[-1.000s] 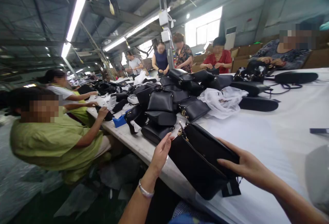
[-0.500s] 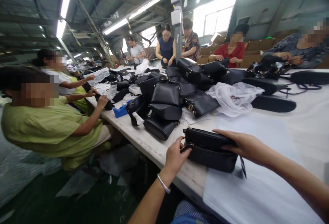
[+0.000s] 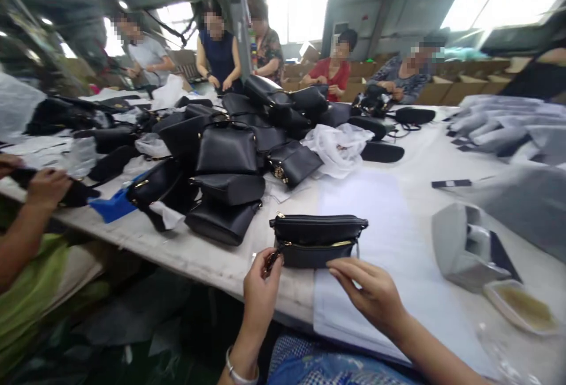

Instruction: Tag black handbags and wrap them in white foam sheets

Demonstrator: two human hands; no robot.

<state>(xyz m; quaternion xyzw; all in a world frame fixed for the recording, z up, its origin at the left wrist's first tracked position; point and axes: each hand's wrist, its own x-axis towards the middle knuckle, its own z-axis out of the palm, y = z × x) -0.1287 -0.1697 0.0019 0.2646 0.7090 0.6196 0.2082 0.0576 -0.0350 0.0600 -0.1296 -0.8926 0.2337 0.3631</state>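
Note:
A small black handbag (image 3: 319,246) with gold zips stands upright in front of me on the white table, its zipped side facing me. At its lower left end, my left hand (image 3: 262,283) is closed in a pinch on a dark piece of the bag; which part, I cannot tell. My right hand (image 3: 369,290) has thumb and fingers together at the bag's lower right corner, gripping its edge. Part of the bag rests over a pale sheet (image 3: 362,196). Just beyond lies a heap of similar black bags (image 3: 227,149).
Crumpled white plastic (image 3: 338,149) lies behind the bag. On the right are a grey tape dispenser (image 3: 460,246), a shallow dish (image 3: 522,307) and stacked grey sheets (image 3: 508,122). A blue tray (image 3: 112,203) is at the left. A co-worker's hand (image 3: 46,187) works nearby; several people stand across the table.
The view has swung right. The bag has turned to face me more squarely. My right hand has moved from its top right side to the lower right corner; my left has slid lower.

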